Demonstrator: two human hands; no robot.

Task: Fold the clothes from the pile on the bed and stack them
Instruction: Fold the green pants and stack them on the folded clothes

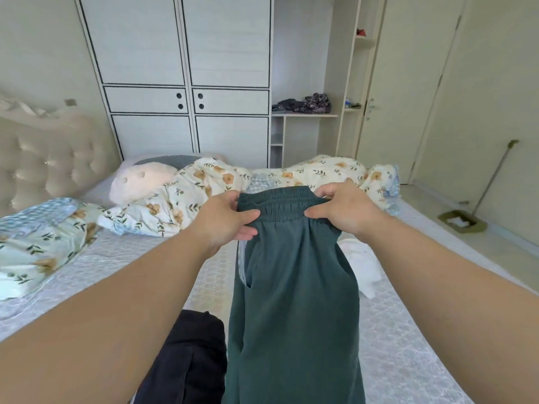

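Dark green trousers [294, 301] with an elastic waistband hang in the air over the bed [102, 258]. My left hand [227, 223] grips the left end of the waistband and my right hand [344, 208] grips the right end. The legs drop straight down out of the frame. A black garment [189, 354] lies crumpled on the mattress just left of the trousers. A white garment [361, 263] lies on the bed behind my right forearm, partly hidden.
A floral duvet [204, 193] is bunched across the far side of the bed, with pillows [140, 182] and a padded headboard [43, 161] at the left. A wardrobe [180, 83] stands behind. A broom and dustpan [463, 223] rest on the floor at right.
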